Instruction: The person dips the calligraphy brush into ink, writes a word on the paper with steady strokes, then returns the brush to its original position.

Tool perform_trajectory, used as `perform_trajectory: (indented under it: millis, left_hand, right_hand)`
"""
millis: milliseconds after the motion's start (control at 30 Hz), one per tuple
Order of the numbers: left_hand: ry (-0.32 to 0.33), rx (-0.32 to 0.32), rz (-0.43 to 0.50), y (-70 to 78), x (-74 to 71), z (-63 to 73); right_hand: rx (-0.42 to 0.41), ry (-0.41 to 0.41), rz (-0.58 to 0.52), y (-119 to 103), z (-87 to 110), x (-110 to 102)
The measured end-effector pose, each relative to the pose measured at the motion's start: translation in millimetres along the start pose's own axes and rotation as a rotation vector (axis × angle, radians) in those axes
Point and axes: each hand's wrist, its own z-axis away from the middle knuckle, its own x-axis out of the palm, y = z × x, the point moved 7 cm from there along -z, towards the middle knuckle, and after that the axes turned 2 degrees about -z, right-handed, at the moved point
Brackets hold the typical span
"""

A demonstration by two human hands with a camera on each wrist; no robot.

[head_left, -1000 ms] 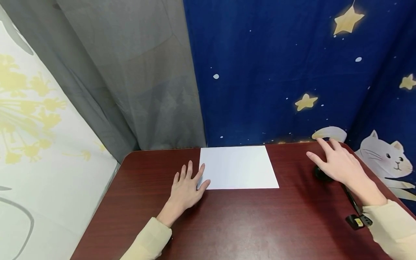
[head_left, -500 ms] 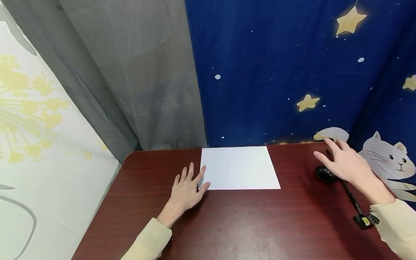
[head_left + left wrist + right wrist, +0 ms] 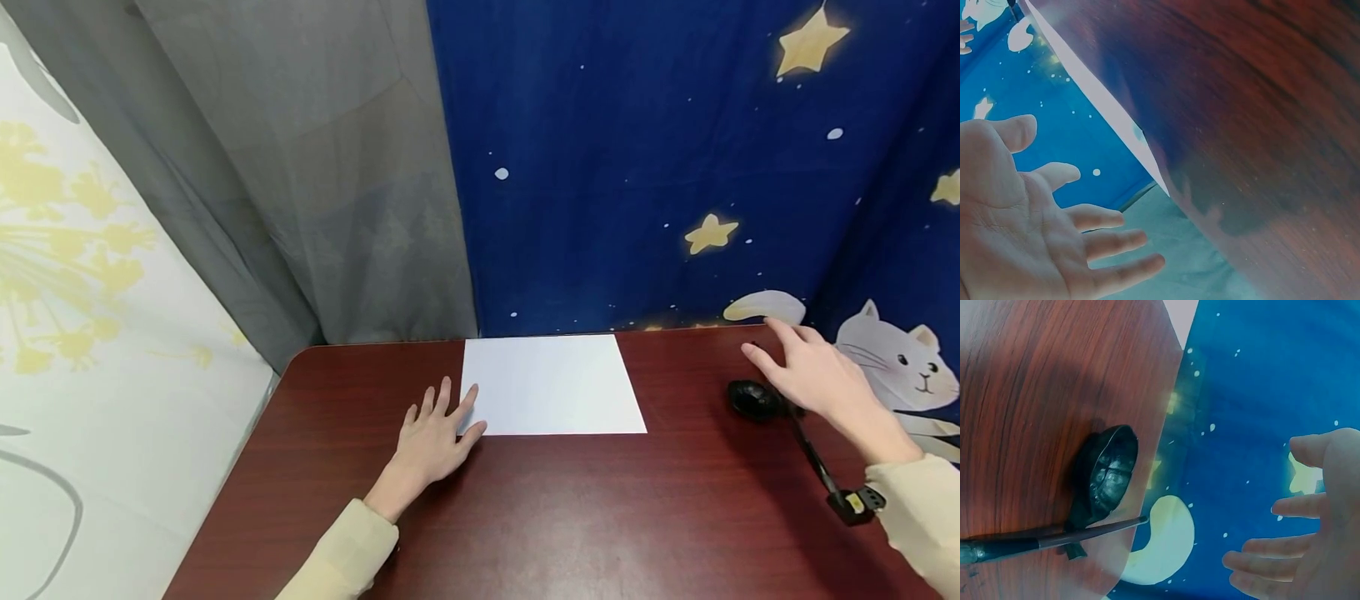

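Observation:
A white sheet of paper [image 3: 551,383] lies at the far edge of the dark red table. My left hand [image 3: 431,442] hovers over the table at the paper's left edge, fingers spread; the left wrist view shows its bare palm [image 3: 1029,231]. On the right, my right hand [image 3: 825,371] is held above the table with relaxed fingers and nothing in them. Below and left of it sits a small black leaf-shaped dish [image 3: 753,400]. A dark-handled brush [image 3: 1054,540] rests across the dish's stem end, its shaft partly hidden under the right hand in the head view.
The wooden table [image 3: 570,517] has rounded far corners. Behind it hang a grey curtain [image 3: 360,183] and a blue starry curtain [image 3: 600,167]. A black wrist camera [image 3: 853,504] sits by the right sleeve, close to the brush's near end.
My right hand has moved to the right, uncovering more of the black dish. The left hand has stayed nearly still by the paper.

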Motion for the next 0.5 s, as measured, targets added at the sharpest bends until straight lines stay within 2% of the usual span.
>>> perform_trajectory:
  millis: [500]
  left_hand:
    - [-0.024, 0.0, -0.011, 1.1, 2.9, -0.7]
  right_hand:
    - [0.037, -0.008, 0.004, 20.1, -3.7, 2.7]
